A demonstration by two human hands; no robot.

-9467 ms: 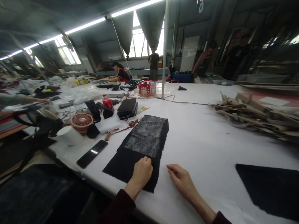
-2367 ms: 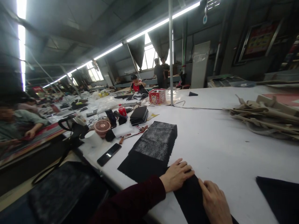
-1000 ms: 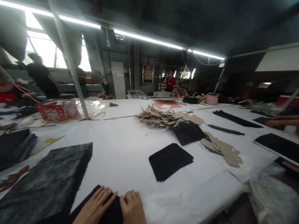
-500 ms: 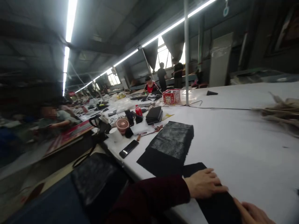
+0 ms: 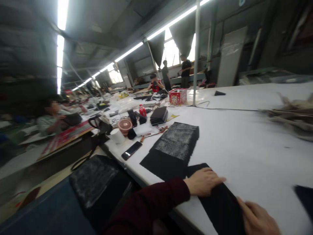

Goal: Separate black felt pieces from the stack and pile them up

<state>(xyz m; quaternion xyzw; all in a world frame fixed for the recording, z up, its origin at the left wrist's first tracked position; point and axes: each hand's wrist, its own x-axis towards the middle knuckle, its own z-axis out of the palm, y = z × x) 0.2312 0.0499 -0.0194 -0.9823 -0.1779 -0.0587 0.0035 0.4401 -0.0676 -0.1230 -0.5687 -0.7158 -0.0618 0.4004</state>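
Observation:
A long black fabric piece (image 5: 220, 209) lies across the near edge of the white table. My left hand (image 5: 204, 181) rests flat on its upper part, fingers stretched out to the right. At the fabric's right edge, my right hand (image 5: 260, 218) is closed on the border; the fingertips' undersides are hidden. Just beyond the left hand sits a stack of black fabric pieces (image 5: 177, 140), the top one greyish and speckled, with a plain black piece (image 5: 163, 166) sticking out toward me.
A phone (image 5: 132, 150), a white roll (image 5: 117, 135) and a pink fan (image 5: 125, 126) stand along the left table edge. Behind them are a red bottle (image 5: 142, 111) and a black stack (image 5: 158, 115). A pole (image 5: 196, 55) rises beside a red box (image 5: 178, 97). Co-workers sit and stand farther off.
The view has shifted slightly, and both hands appear a little farther left. More of my right hand shows at the fabric's edge. A dark piece has come into view at the far right.

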